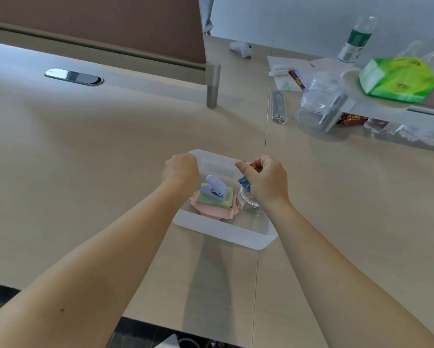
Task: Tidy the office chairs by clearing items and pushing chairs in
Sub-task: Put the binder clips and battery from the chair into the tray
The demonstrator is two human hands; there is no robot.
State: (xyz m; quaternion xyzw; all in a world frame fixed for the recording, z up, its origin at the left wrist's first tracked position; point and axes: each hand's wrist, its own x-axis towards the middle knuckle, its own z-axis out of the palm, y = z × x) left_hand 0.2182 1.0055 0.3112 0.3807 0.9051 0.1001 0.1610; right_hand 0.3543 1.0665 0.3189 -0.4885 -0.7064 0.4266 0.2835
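A white plastic bin (226, 233) rests on the light wooden desk (85, 151) in front of me. Inside it lie pink and green paper pads (214, 205), a pale blue hole punch (217, 188) on top of them, and a small clear bottle (247, 203) with a blue cap. My left hand (180, 170) grips the bin's left rim at the far corner. My right hand (266, 179) is closed over the right side, above the bottle; its fingers pinch a small dark item near the rim. No chair is in view.
At the back right stand a green-labelled bottle (356, 38), a clear jar (318, 96), a green packet (396, 79) on a raised shelf, a clear case (278, 106) and snack wrappers. A brown divider panel (98, 23) with a metal leg (212, 86) runs along the back. Dark floor shows below the desk edge.
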